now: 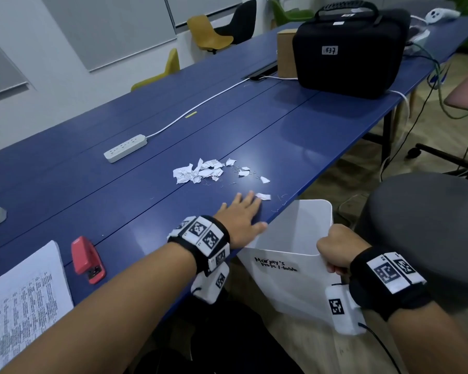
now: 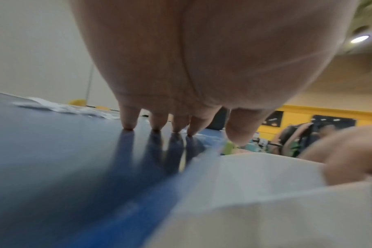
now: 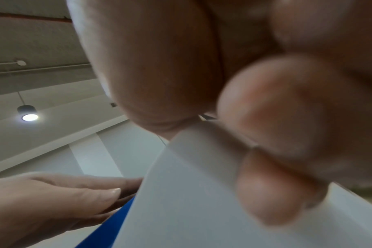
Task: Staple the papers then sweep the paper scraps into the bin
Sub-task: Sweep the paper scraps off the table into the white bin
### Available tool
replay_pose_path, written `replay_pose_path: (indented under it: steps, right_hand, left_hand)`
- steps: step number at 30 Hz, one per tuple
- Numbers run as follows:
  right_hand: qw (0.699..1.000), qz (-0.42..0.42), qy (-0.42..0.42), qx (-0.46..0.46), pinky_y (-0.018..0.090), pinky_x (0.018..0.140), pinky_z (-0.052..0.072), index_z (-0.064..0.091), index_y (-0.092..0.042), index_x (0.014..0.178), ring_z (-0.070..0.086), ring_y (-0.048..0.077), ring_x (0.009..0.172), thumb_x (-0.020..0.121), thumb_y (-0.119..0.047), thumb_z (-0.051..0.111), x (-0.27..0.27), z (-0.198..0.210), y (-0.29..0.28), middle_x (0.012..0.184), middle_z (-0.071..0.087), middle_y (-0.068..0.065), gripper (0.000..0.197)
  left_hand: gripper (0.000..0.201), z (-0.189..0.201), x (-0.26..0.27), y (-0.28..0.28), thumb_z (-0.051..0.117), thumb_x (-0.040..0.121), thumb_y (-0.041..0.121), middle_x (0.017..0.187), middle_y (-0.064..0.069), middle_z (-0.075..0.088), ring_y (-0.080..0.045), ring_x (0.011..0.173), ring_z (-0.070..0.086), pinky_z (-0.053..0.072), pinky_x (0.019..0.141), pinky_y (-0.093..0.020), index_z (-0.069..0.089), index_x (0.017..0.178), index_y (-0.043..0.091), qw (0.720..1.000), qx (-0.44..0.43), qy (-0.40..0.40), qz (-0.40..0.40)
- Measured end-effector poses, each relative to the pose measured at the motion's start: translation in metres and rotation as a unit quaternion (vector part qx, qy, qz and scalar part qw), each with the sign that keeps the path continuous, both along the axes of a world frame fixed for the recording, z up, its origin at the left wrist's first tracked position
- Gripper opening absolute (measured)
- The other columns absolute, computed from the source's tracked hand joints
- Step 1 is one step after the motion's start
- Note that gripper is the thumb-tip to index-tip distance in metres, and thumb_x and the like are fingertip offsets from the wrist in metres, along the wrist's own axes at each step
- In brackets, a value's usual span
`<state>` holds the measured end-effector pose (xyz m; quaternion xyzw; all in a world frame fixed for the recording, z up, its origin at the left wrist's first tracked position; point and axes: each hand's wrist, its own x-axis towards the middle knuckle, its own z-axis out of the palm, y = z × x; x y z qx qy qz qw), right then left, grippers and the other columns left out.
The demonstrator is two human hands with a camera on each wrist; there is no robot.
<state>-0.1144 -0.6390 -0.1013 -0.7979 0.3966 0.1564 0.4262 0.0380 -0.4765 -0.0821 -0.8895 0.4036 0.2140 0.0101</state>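
Observation:
A heap of torn paper scraps (image 1: pixel 200 171) lies on the blue table (image 1: pixel 119 168), with one loose scrap (image 1: pixel 263 196) close to the near edge. My left hand (image 1: pixel 241 214) lies flat with straight fingers, its fingertips (image 2: pixel 129 125) touching the tabletop just left of that scrap. My right hand (image 1: pixel 335 248) grips the rim of the white bin (image 1: pixel 292 276), held tilted just under the table edge; its fingers (image 3: pixel 276 184) curl over the bin wall (image 3: pixel 181 201). A red stapler (image 1: pixel 87 260) and a printed stack of papers (image 1: pixel 25 300) sit at the near left.
A white power strip (image 1: pixel 125 147) with its cable lies behind the scraps. A black case (image 1: pixel 348 49) and a cardboard box (image 1: pixel 285 54) stand far right. A grey round stool (image 1: pixel 427 238) is beside the bin. Small staples are scattered around the scraps.

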Motion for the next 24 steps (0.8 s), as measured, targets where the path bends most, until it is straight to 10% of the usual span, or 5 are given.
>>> replay_pose_path:
  steps: [6,12,18,24]
  right_hand:
    - [1.0,-0.002,-0.004,-0.001,0.021,0.041,0.036,0.051,0.006,0.076,0.044,0.023,0.036,0.084,-0.001,0.039,-0.002,0.001,-0.002,0.051,0.057,0.019,0.016]
    - [1.0,-0.004,-0.003,-0.001,0.022,0.04,0.037,0.054,0.008,0.079,0.044,0.022,0.035,0.084,-0.001,0.039,-0.006,0.002,-0.003,0.05,0.057,0.019,0.018]
    - [1.0,-0.004,-0.004,0.0,0.022,0.041,0.036,0.055,0.01,0.079,0.043,0.023,0.035,0.082,0.0,0.039,-0.007,0.003,-0.004,0.053,0.058,0.021,0.019]
    - [1.0,-0.003,-0.003,0.01,0.021,0.038,0.034,0.056,0.01,0.103,0.042,0.02,0.033,0.085,-0.002,0.038,-0.008,-0.002,-0.013,0.051,0.057,0.018,0.028]
  left_hand:
    - [0.062,0.001,-0.054,-0.004,0.045,0.101,0.032,0.167,-0.001,0.008,-0.018,0.155,0.003,0.006,0.124,-0.041,0.021,0.155,0.014,0.99,-0.053,0.04,-0.124]
    - [0.053,0.007,-0.045,-0.021,0.05,0.097,0.028,0.163,0.002,0.027,-0.018,0.149,0.027,0.027,0.12,-0.04,0.039,0.149,0.02,0.981,-0.174,0.009,-0.083]
    - [0.082,-0.006,-0.003,-0.055,0.043,0.094,0.053,0.167,-0.002,-0.009,-0.029,0.154,-0.007,0.008,0.12,-0.06,0.001,0.157,0.022,0.995,-0.028,-0.017,0.095]
    - [0.083,-0.015,-0.031,-0.085,0.039,0.095,0.055,0.165,-0.001,-0.019,-0.029,0.152,-0.02,-0.007,0.119,-0.061,-0.007,0.156,0.024,1.0,0.009,-0.01,0.012]
